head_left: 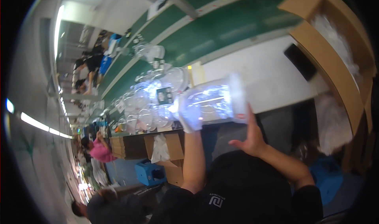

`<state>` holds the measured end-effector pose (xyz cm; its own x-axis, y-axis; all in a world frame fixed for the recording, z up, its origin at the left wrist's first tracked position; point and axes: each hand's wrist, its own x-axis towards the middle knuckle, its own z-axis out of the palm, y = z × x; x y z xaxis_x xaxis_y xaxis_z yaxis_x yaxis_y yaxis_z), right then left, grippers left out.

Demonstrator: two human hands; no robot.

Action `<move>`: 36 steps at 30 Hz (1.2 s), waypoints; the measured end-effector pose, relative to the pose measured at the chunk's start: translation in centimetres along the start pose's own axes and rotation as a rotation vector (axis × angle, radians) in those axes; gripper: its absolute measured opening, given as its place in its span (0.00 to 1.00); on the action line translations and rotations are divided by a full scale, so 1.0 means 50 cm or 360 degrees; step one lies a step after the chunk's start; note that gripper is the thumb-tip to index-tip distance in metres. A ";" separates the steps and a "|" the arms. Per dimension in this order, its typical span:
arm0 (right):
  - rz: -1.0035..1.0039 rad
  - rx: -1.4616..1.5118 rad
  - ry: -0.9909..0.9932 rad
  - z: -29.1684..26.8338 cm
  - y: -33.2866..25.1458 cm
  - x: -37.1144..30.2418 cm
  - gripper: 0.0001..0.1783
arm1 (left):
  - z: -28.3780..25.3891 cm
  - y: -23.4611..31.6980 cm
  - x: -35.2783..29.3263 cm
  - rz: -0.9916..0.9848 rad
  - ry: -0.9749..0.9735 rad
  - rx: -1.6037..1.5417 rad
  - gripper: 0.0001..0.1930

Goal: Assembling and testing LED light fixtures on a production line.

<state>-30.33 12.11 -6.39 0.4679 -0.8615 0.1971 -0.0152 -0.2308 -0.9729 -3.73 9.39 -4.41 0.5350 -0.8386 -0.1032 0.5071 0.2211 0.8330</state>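
Observation:
A clear, shiny plastic cylinder (209, 103) with whitish ends is tilted in front of me over the table's near edge, blurred and glowing bluish white. My left hand (190, 121) grips its left end; glare and the whitish rim hide most of the fingers. At the opposite end, my right hand (254, 140) is open, fingers stretched upward along the white rim (238, 97) and thumb apart. Left of the cylinder, several clear round plastic covers (144, 101) crowd the table, with a small dark green printed card (164, 95) among them.
A white work surface (264, 74) borders a green conveyor belt (233, 34). At right stands an open cardboard box (327, 62) with clear plastic inside; a black flat object (300, 62) lies beside it. Below the table are a blue stool (150, 173) and cardboard boxes (164, 147). Other people work at far left.

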 end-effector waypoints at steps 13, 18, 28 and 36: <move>0.0651 0.1109 -0.0109 0.022 0.240 0.012 0.56 | 0.232 -0.026 0.038 0.0805 -0.0721 0.1790 0.14; 0.1001 0.1066 -0.0135 0.015 0.222 0.030 0.22 | 0.244 -0.051 0.061 0.0705 -0.0860 0.1698 0.13; 0.1474 0.0612 -0.0506 -0.022 0.189 0.028 0.25 | 0.220 -0.073 0.009 0.0859 -0.0710 0.1855 0.19; 0.0578 0.0306 0.0444 -0.121 0.102 0.052 0.10 | 0.198 -0.081 -0.016 0.1086 -0.0541 0.1925 0.21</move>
<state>-34.56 5.95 -10.11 0.2076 -0.9651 -0.1596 0.0420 0.1718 -0.9842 -12.88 4.23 -2.33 0.1629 -0.8575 0.4881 -0.7492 0.2144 0.6267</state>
